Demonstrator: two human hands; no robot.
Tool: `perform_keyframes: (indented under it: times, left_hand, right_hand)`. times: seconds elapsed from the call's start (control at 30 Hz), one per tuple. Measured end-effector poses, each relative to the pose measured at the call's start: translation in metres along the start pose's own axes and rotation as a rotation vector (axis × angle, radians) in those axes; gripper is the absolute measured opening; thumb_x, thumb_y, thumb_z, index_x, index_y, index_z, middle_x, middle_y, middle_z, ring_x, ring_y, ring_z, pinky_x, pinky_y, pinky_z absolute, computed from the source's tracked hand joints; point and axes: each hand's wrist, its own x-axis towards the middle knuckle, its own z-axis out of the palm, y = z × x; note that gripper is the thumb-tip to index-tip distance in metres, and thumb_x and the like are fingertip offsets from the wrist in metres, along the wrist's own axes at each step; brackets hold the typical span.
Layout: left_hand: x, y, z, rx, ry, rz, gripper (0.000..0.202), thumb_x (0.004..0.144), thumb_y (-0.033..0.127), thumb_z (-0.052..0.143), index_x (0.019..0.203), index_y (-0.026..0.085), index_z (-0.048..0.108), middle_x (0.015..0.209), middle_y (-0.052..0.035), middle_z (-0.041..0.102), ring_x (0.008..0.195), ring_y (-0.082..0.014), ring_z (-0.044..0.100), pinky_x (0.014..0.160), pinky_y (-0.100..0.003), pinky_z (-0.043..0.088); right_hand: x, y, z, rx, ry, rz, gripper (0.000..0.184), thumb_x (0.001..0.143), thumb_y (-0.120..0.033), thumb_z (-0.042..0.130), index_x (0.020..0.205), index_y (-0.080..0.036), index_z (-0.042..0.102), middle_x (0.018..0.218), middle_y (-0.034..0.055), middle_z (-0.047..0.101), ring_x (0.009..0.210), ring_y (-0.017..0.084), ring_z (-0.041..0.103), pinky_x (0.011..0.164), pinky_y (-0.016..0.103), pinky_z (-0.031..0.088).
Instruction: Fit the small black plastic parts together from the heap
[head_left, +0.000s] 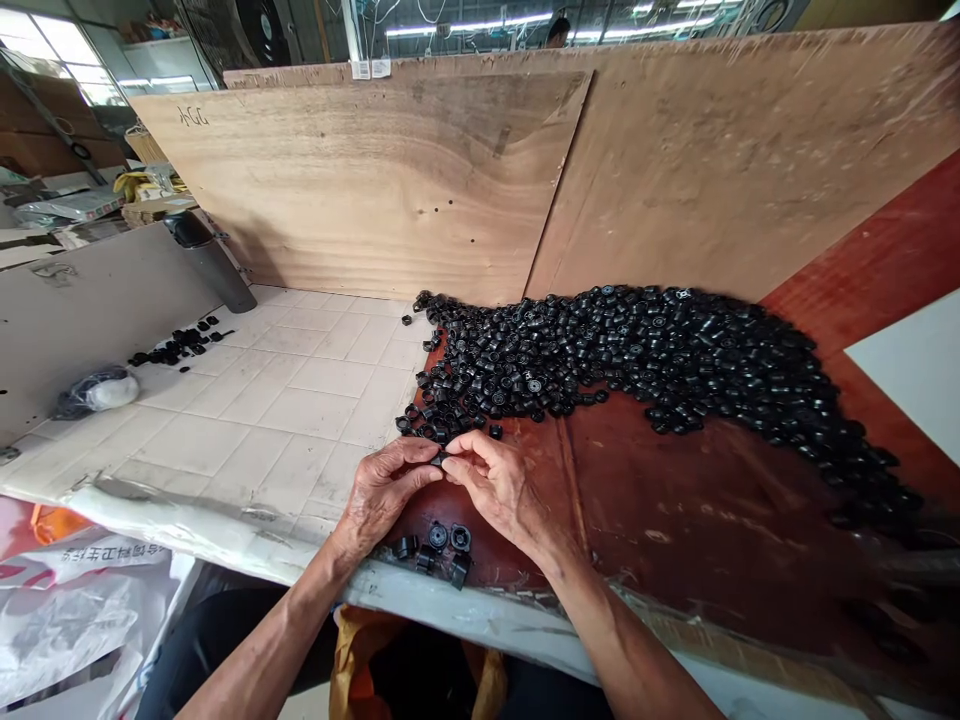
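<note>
My left hand (384,490) and my right hand (501,485) meet at the table's near edge, fingertips pinched together on one small black plastic part (439,459). A large heap of the same black ring-shaped parts (622,355) stretches across the dark red board (675,500) just beyond my hands. Several loose parts (436,548) lie under my wrists by the edge. Another small scatter of black parts (180,343) sits at the far left on the tiled surface (270,410).
Plywood sheets (390,180) stand upright behind the table. A dark cylinder (214,262) leans at the back left. A bundled plastic bag (97,392) lies at the left. White printed sacks (67,620) and an orange bag (352,660) sit below the edge.
</note>
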Motion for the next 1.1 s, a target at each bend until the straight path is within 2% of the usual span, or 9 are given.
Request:
perform_keyframes:
  times: [0.27, 0.47, 0.57, 0.67, 0.73, 0.87, 0.93, 1.03, 1.1]
  left_hand:
    - [-0.001, 0.005, 0.000, 0.022, 0.000, 0.002, 0.021, 0.082, 0.036, 0.087, 0.097, 0.022, 0.081, 0.106, -0.0056, 0.080, 0.101, -0.0222, 0.075, 0.098, -0.038, 0.062]
    - [0.000, 0.005, 0.001, 0.018, -0.083, 0.073, 0.015, 0.087, 0.029, 0.083, 0.101, 0.022, 0.080, 0.107, -0.0059, 0.080, 0.102, -0.0208, 0.075, 0.098, -0.035, 0.060]
    - [0.000, 0.006, 0.002, 0.017, -0.103, 0.076, 0.015, 0.089, 0.031, 0.081, 0.099, 0.021, 0.080, 0.108, -0.0066, 0.080, 0.102, -0.0212, 0.075, 0.099, -0.036, 0.060]
    - [0.000, 0.006, 0.002, 0.013, -0.046, 0.027, 0.019, 0.086, 0.035, 0.084, 0.098, 0.021, 0.079, 0.108, -0.0064, 0.079, 0.101, -0.0219, 0.075, 0.098, -0.037, 0.061]
    - [-0.001, 0.007, 0.002, 0.023, -0.038, 0.008, 0.021, 0.085, 0.036, 0.084, 0.099, 0.021, 0.079, 0.107, -0.0063, 0.079, 0.101, -0.0221, 0.075, 0.098, -0.037, 0.061]
    - [0.000, 0.007, 0.001, 0.018, -0.096, 0.024, 0.019, 0.087, 0.035, 0.083, 0.098, 0.020, 0.079, 0.109, -0.0074, 0.079, 0.104, -0.0228, 0.075, 0.100, -0.038, 0.060]
    - [0.000, 0.006, 0.001, 0.020, -0.075, 0.025, 0.021, 0.086, 0.037, 0.083, 0.097, 0.020, 0.079, 0.109, -0.0078, 0.079, 0.103, -0.0232, 0.075, 0.099, -0.039, 0.060]
    - [0.000, 0.003, 0.001, 0.035, -0.015, 0.006, 0.023, 0.085, 0.039, 0.083, 0.097, 0.021, 0.078, 0.107, -0.0065, 0.079, 0.101, -0.0226, 0.074, 0.098, -0.038, 0.061]
    - [0.000, 0.001, 0.001, 0.036, 0.004, -0.009, 0.022, 0.085, 0.039, 0.083, 0.097, 0.022, 0.078, 0.107, -0.0053, 0.079, 0.100, -0.0220, 0.074, 0.097, -0.037, 0.061]
  right_hand:
    - [0.002, -0.006, 0.000, 0.018, 0.046, -0.078, 0.008, 0.092, -0.023, 0.064, 0.095, -0.022, 0.071, 0.098, 0.0040, 0.074, 0.087, 0.019, 0.070, 0.078, 0.029, 0.055]
    - [-0.002, -0.006, 0.001, -0.100, 0.027, -0.026, 0.026, 0.102, -0.034, 0.059, 0.125, -0.022, 0.061, 0.084, 0.0018, 0.073, 0.075, 0.018, 0.070, 0.067, 0.026, 0.052]
    - [-0.003, -0.008, 0.000, -0.162, 0.018, -0.036, 0.020, 0.105, -0.038, 0.056, 0.115, -0.022, 0.063, 0.079, 0.0012, 0.071, 0.072, 0.018, 0.070, 0.065, 0.025, 0.050]
    - [-0.002, -0.011, -0.003, -0.136, -0.024, -0.055, 0.012, 0.101, -0.031, 0.059, 0.107, -0.022, 0.064, 0.084, 0.0019, 0.072, 0.073, 0.017, 0.070, 0.066, 0.023, 0.050]
    - [-0.002, -0.010, -0.004, -0.158, -0.038, -0.038, 0.011, 0.101, -0.031, 0.059, 0.097, -0.022, 0.066, 0.076, 0.0004, 0.070, 0.065, 0.016, 0.066, 0.061, 0.023, 0.047]
    - [-0.001, -0.006, -0.003, -0.357, -0.009, -0.026, 0.046, 0.108, -0.040, 0.051, 0.067, -0.022, 0.060, 0.057, 0.0003, 0.058, 0.052, 0.015, 0.055, 0.056, 0.026, 0.037]
    - [0.000, -0.007, -0.003, -0.335, 0.002, -0.035, 0.046, 0.110, -0.039, 0.046, 0.070, -0.022, 0.063, 0.060, 0.0005, 0.059, 0.056, 0.015, 0.056, 0.058, 0.026, 0.038]
    - [0.000, -0.015, -0.004, -0.164, -0.013, -0.021, 0.028, 0.107, -0.038, 0.050, 0.095, -0.021, 0.069, 0.071, -0.0010, 0.064, 0.065, 0.015, 0.062, 0.063, 0.025, 0.043]
    - [0.000, -0.021, -0.006, -0.139, -0.042, 0.008, 0.030, 0.105, -0.039, 0.053, 0.087, -0.021, 0.068, 0.067, -0.0021, 0.062, 0.062, 0.015, 0.060, 0.061, 0.025, 0.043]
